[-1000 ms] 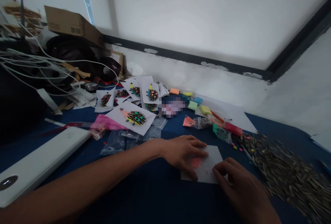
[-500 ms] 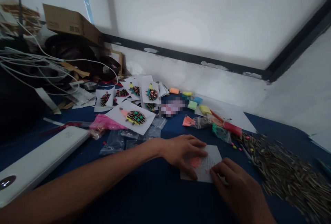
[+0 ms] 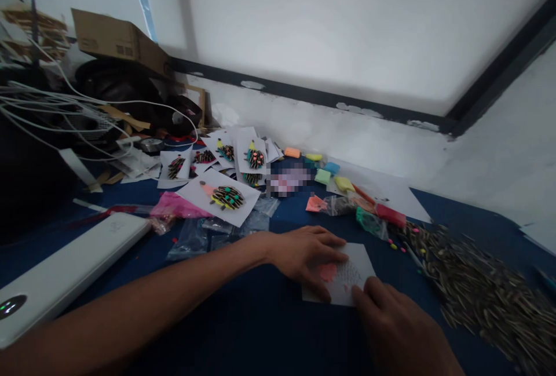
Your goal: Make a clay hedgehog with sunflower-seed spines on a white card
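Observation:
A small white sheet of paper point(image 3: 364, 255) lies on the dark blue cloth, printed with a patch of fine short marks. Flattened orange clay point(image 3: 328, 272) covers part of the picture, and a tiny orange bit sits lower down. My left hand point(image 3: 306, 257) rests across the sheet's left side, thumb and fingers spread flat around the clay. At the lower right edge of the paper, my right hand point(image 3: 393, 315) has its fingers curled and thumb tip against the sheet. Whatever those fingers may pinch is hidden.
Striped sunflower seeds point(image 3: 490, 289) are heaped at the right. Behind the hands lie clay packets point(image 3: 343, 183) and plastic bags. Finished hedgehog cards point(image 3: 228, 196) are piled centre-left. A white power bank point(image 3: 78, 266) lies left, near cables point(image 3: 52, 109) and a cardboard box point(image 3: 108, 37).
My right hand has shifted slightly, its fingers curling tighter and the index finger lifting at the paper's right edge. My left hand and the sheet have barely moved.

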A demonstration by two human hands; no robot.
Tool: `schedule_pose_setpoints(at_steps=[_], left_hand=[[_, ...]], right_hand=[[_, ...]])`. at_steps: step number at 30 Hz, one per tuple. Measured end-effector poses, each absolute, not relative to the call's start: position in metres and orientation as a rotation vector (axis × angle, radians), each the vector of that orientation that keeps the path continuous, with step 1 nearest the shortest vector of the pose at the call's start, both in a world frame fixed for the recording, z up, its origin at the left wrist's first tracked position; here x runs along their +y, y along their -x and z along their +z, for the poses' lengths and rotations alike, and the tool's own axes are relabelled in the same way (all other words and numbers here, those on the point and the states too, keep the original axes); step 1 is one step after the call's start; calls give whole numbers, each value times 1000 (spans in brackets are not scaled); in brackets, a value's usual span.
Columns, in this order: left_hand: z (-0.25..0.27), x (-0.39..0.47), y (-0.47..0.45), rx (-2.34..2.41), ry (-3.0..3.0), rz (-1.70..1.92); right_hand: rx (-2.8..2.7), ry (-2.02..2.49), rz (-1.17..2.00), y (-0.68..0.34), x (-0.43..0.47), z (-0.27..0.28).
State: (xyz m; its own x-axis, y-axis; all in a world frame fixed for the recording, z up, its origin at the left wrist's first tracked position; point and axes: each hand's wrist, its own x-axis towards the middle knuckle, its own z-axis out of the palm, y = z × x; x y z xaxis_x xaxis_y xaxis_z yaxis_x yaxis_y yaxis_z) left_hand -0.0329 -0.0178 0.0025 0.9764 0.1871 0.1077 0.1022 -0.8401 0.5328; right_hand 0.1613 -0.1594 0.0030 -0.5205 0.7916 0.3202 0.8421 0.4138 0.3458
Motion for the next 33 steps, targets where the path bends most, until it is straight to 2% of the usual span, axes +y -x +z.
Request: schedule_pose_setpoints(at_steps=[8, 19, 33], left_hand=[[3, -17, 33, 168, -2605, 214], [2, -17, 33, 171, -2584, 219], [3, -17, 33, 176, -2589, 210]], right_hand=[[-2331, 1682, -288, -174, -151, 12], [-2236, 1774, 43, -175, -145, 11], [-2235, 1701, -353, -163, -147, 7]])
